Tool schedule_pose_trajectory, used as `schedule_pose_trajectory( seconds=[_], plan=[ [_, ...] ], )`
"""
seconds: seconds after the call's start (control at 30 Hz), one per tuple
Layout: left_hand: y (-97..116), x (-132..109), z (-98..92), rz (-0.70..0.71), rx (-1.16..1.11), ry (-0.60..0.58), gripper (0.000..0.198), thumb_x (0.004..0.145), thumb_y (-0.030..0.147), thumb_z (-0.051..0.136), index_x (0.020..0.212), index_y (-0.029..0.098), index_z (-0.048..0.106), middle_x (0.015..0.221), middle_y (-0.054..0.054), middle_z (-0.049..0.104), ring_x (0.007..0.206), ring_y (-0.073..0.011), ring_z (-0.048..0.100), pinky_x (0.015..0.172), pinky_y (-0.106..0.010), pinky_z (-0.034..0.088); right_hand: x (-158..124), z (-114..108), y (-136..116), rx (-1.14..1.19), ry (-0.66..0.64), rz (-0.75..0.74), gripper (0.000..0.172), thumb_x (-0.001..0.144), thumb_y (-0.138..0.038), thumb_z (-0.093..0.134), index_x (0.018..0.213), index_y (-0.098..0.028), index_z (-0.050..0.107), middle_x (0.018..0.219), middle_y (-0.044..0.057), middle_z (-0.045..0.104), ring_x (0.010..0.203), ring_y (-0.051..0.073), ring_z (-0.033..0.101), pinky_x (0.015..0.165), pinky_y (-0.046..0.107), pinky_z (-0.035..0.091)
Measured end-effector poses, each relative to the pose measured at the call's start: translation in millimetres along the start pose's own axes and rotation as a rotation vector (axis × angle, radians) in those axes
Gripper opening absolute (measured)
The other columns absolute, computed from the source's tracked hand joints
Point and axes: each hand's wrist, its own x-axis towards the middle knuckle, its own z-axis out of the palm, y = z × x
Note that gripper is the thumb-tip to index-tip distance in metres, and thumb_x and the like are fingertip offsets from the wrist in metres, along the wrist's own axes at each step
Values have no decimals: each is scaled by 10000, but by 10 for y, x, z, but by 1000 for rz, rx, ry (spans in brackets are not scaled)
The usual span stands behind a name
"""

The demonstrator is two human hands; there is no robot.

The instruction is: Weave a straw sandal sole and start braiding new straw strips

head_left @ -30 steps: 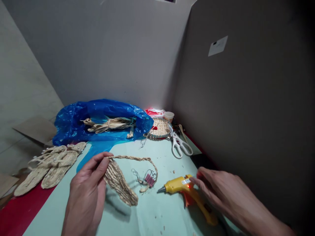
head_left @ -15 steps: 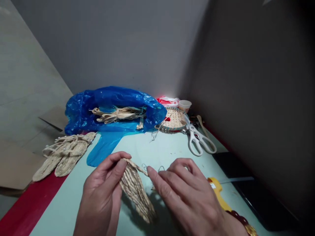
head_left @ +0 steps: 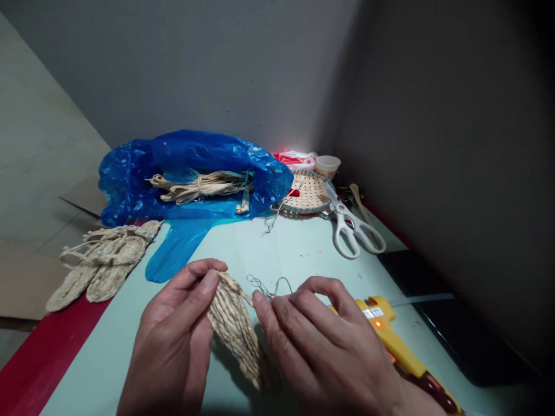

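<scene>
My left hand (head_left: 177, 329) pinches the upper end of a braided straw sole (head_left: 236, 329) between thumb and fingers. The sole hangs tilted, its ridged rows of braid facing me and its lower tip near the table. From its top edge a short straw braid (head_left: 246, 297) runs to my right hand (head_left: 325, 335), whose thumb and fingers are closed on it. The rest of that braid is hidden behind the right hand. Dark thin thread (head_left: 260, 283) lies in loops on the table just beyond the fingers.
A blue plastic bag (head_left: 195, 150) holds a straw bundle (head_left: 203, 188). Finished straw sandals (head_left: 108, 260) lie at the left edge. White scissors (head_left: 353, 231), a woven basket (head_left: 306, 193) and a cup (head_left: 328, 166) stand back right. A yellow glue gun (head_left: 390, 329) and a black panel (head_left: 455, 329) lie right.
The right hand has drawn slightly closer to the left, and the braid between them is shorter. The view has shifted, showing more of the glue gun with an orange light.
</scene>
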Motion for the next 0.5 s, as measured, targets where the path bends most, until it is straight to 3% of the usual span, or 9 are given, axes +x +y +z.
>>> schedule_pose_trajectory(
  seconds=[0.2, 0.5],
  plan=[
    [-67, 49, -2, 68, 31, 40, 154, 706, 213, 765, 842, 200, 695, 687, 1, 647, 610, -96, 584, 583, -153, 494, -25, 70, -53, 26, -13, 31, 248, 918, -3, 465, 1029, -11, 686, 729, 51, 712, 657, 164, 590, 649, 382, 473],
    [-74, 71, -13, 77, 70, 122, 225, 592, 198, 818, 782, 168, 701, 667, -6, 656, 626, -115, 575, 552, -162, 495, -101, 151, -134, 52, -46, 71, 267, 881, -31, 467, 1066, -16, 659, 712, 55, 673, 676, 217, 540, 736, 439, 445]
  ],
)
